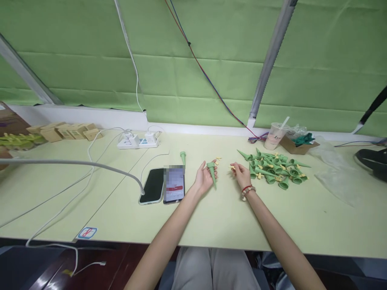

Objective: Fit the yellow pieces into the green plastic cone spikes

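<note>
So the left hand has its fingers loosely curled round a green cone, wide end away from the wearer, tip towards them. Across a small gap, the right hand has a tight fingertip pinch on a skinny yellow piece pointing sideways at that cone. Just right of that grip: a heap of smooth, plasticky-looking hollow cones.

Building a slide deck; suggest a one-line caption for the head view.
Left hand holds a green cone; right hand pinches a small yellow piece beside a pile of green cones.
</note>
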Demonstrator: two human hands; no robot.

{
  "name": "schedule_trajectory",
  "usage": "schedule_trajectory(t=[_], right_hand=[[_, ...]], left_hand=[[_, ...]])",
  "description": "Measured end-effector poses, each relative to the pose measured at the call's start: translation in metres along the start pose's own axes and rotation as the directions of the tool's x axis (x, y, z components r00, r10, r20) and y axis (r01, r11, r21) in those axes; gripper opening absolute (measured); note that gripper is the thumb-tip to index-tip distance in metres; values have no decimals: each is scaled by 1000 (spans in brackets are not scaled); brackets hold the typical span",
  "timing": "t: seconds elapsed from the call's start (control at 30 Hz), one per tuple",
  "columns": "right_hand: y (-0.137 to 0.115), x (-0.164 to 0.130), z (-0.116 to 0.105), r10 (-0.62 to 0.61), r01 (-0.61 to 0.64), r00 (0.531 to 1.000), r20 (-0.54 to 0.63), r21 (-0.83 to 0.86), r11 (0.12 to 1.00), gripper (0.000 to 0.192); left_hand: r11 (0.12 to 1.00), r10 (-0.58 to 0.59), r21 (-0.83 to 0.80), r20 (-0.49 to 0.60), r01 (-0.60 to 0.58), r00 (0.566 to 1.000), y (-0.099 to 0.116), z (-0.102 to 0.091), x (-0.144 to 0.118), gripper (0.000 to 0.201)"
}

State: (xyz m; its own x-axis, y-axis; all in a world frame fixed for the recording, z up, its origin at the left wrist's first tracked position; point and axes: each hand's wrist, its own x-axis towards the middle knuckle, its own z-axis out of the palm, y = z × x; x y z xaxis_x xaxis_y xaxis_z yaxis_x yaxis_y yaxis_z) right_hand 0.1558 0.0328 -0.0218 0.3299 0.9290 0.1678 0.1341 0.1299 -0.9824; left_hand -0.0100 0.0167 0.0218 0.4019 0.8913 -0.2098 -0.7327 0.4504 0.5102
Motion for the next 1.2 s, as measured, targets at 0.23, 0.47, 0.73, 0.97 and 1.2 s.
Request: schedule_trajectory(t=[0.23, 0.47, 0.73, 0.97, 1.2], right_hand=[[-25, -9, 2, 199, -248, 965, 170, 341, 907, 36], [-37, -17, 2, 144, -216, 966, 214, 368, 905, 36], [-43, -19, 3, 177, -254, 960, 217, 410, 876, 35], [-43, -22, 3, 117, -184, 969, 217, 318, 930, 37], [-46, -30, 9, -89, 48, 966, 244, 167, 985, 32]], left_hand=[[998, 58, -10, 34, -58, 998, 2, 1, 4, 27], [990, 136, 44, 23, -137, 990, 0, 2, 5, 20], [949, 202, 234, 69, -212, 977, -4, -1, 4, 34], [967, 175, 172, 86, -188, 981, -6, 0, 7, 36], [921, 169, 339, 93, -190, 981, -9, 9, 3, 42]])
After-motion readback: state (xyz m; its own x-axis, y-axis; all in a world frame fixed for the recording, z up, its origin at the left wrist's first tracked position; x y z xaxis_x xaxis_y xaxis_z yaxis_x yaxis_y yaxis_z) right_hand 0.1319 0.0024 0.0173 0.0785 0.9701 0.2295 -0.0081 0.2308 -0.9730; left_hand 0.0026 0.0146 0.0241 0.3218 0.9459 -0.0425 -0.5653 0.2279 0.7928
